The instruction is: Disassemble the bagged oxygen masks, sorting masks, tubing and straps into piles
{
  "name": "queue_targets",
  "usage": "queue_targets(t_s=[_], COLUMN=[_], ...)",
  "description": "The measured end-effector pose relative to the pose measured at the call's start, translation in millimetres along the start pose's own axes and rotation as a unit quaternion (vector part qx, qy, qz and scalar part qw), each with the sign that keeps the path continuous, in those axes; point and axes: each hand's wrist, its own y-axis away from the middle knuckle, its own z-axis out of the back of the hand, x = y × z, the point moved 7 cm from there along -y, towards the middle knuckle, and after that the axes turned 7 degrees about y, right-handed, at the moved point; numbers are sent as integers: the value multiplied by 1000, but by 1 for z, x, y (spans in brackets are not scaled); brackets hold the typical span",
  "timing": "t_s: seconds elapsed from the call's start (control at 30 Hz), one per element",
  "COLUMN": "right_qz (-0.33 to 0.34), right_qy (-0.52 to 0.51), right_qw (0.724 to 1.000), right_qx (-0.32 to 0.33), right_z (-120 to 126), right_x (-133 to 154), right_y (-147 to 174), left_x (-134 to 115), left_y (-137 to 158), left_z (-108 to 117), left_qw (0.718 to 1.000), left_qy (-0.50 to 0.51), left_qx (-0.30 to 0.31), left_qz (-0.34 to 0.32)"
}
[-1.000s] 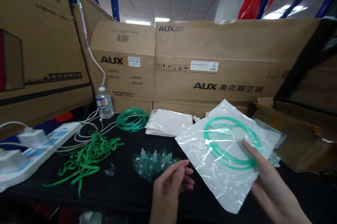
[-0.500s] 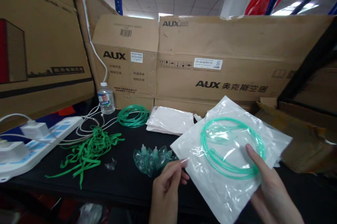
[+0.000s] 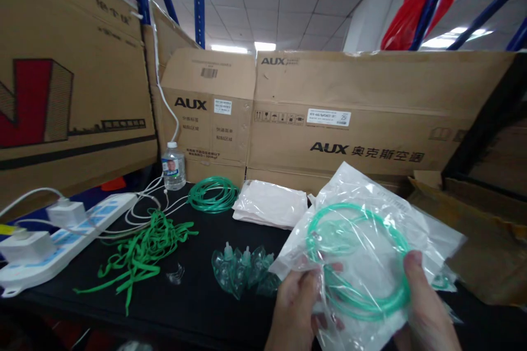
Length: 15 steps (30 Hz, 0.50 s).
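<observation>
A clear-fronted, white-backed plastic bag (image 3: pixel 349 183) is raised over the table with coiled green tubing (image 3: pixel 376 310) inside. Paler green, see-through material shows within the coil, blurred by the film. My right hand (image 3: pixel 430 307) grips the bag's right side, thumb in front and fingers behind. At the left side my left hand (image 3: pixel 298 304) is closed on the bag's edge, its fingertips showing through the film. Left of that hand, several clear green masks (image 3: pixel 242 268) lie in a row on the black table (image 3: pixel 197 307).
A heap of green elastic straps (image 3: pixel 148 249), small clear pieces (image 3: pixel 175 274) and a loose green tubing coil (image 3: pixel 213 194) lie to the left. White packets (image 3: pixel 269 205), a water bottle (image 3: pixel 173 167), a power strip (image 3: pixel 78 244) and cardboard boxes (image 3: pixel 329 84) surround them.
My left hand has moved right and taken hold of the bag's left edge. The bag has come slightly lower and tilted, with my right hand still on it. The camera view has tipped up.
</observation>
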Motion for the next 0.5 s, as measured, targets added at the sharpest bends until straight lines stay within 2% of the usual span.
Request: queue_targets(t_s=[0.2,0.3,0.4,0.5], right_qz=[-23,-11,-9,-1], right_qy=[6,13,-8,-25], right_qw=[1000,999,999,999], right_qx=[-20,-35,-49,-23], right_z=[15,16,3,-24], right_x=[-6,-6,-8,-10], right_y=[-11,-18,-22,-26], left_x=[3,3,-8,-39], left_y=[-8,-7,-7,-7], left_z=[-5,-2,-3,-6], left_qw=[999,999,998,990], left_qy=[-15,-16,-41,-96], left_qx=[24,3,-15,-33], left_qz=[-17,-28,-44,-93])
